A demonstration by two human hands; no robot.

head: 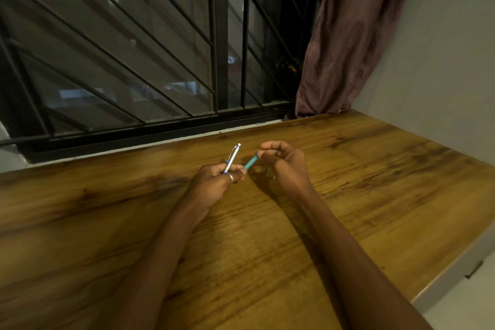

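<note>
My left hand (214,182) grips the silver upper half of a pen (232,158), which points up and away toward the window; a ring sits on one finger. My right hand (284,163) pinches a teal pen barrel (251,162) at its far end. The barrel slants down toward my left fingers, and its lower tip reaches them. Both hands hover just above the wooden table (375,169). Two small dark pen parts (269,173) lie on the table beneath my right hand.
A barred window (134,61) runs along the table's far edge. A brown curtain (348,40) hangs at the back right beside a white wall. The table's right edge (455,268) drops off near a white surface.
</note>
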